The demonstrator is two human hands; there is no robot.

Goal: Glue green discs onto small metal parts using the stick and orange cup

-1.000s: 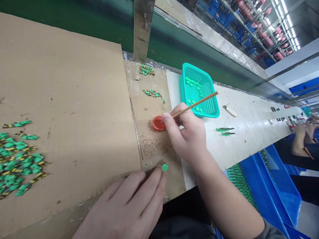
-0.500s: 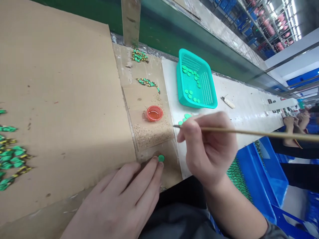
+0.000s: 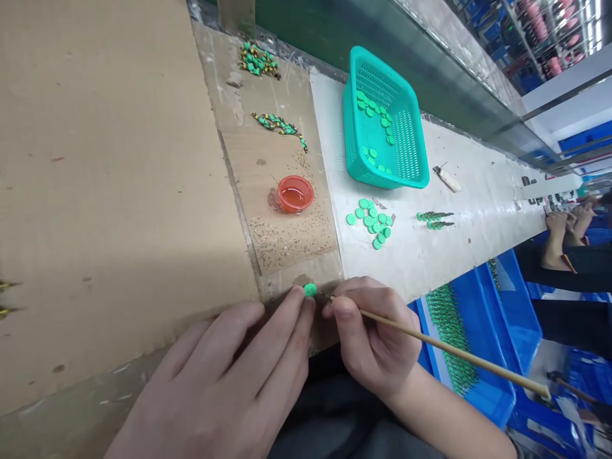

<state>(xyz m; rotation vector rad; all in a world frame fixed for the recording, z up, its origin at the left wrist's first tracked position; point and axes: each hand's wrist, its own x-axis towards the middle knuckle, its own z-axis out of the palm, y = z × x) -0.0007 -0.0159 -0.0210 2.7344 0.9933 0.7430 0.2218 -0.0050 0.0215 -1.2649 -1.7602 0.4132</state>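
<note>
A: Nearest the camera, what are the hands doing?

B: The left hand (image 3: pixel 229 382) lies flat on the brown cardboard sheet (image 3: pixel 109 191), its fingers (image 3: pixel 299 306) spread and loose, two tips touching a small round green plastic disc (image 3: pixel 310 290) and pinning it to the worktop (image 3: pixel 459 210) edge. The right hand (image 3: pixel 373 338) is closed in a pen grip on a thin wooden stick (image 3: pixel 454 354).

A: And how does the disc lie from that stick?

B: At about ten o'clock from the stick's tip, just beside it but apart. The stick's long axis runs from there out toward four o'clock. The left hand is the nearer one, since it is already on the disc.

A: Further out?

B: At twelve o'clock a small red cap of clear liquid (image 3: pixel 295 193), with fine beads scattered below it. Toward one o'clock, a loose cluster of green discs (image 3: pixel 371 222), then a teal perforated plastic basket (image 3: pixel 385 121) holding more. Far right, another person's hands (image 3: pixel 567 223)
</note>
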